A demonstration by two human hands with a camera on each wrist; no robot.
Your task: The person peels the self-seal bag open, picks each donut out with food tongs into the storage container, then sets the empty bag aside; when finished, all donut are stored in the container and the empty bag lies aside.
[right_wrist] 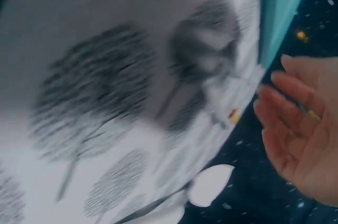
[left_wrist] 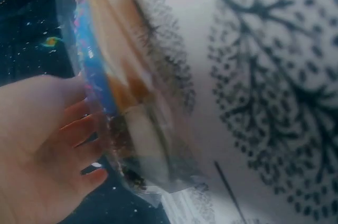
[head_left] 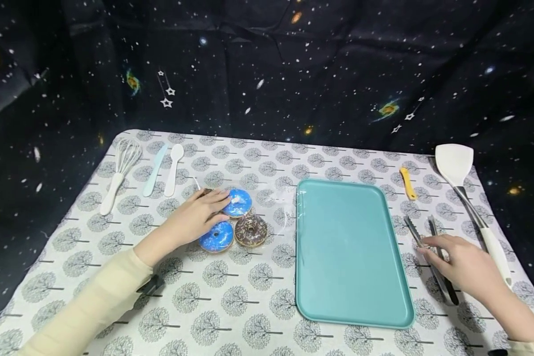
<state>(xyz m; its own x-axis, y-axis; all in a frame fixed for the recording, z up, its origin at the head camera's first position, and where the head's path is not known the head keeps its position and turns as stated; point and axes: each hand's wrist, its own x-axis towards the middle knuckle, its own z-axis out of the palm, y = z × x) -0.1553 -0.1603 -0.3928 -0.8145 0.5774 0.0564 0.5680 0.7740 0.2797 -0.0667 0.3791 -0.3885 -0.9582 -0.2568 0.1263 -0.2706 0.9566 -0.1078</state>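
Head view: looks barely begun. See donuts (head_left: 251, 230) in a clear bag (left_wrist: 142, 134) left of the bare tray (head_left: 347, 242), left hand (head_left: 200, 213) laid loosely on top, gripping none; right hand (head_left: 465, 262) gently bent, empty, over tongs (head_left: 450, 290) not yet lifted.

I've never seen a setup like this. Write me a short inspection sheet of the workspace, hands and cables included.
Surface: white cloth printed with grey trees.
Job's things: plastic-wrapped donuts, two blue and one brown plainly visible, another mostly hidden; tongs, arms spread, at the right.
Clutter: turquoise tray between them; whisk, pale blue knife and white spoon at left; yellow tool and white spatula at right.
Hands: left hand on the donuts, fingers extended; right hand over the tongs, contact unclear.
Cables: nothing seen.
Surroundings: dark, star-printed backdrop.
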